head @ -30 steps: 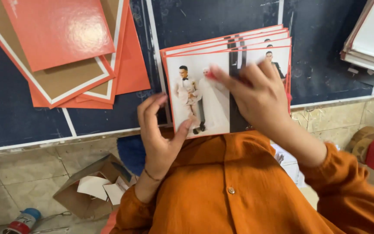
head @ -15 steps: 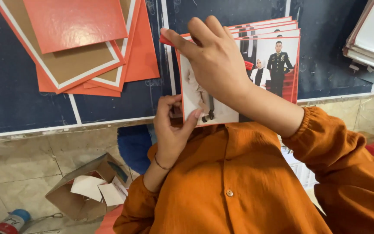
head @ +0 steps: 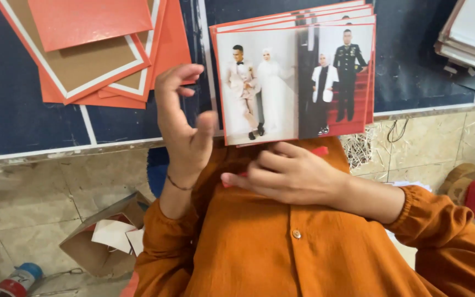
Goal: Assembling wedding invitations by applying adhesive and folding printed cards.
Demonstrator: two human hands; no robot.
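The stack of photos shows only its top sheet; the sheets under it peek out as thin red edges. Its bottom edge goes behind the right hand. The left hand covers part of the dark counter. The red and brown cards are cut off at the top. The pile of boards runs off the right corner. The can is cut off at the bottom.
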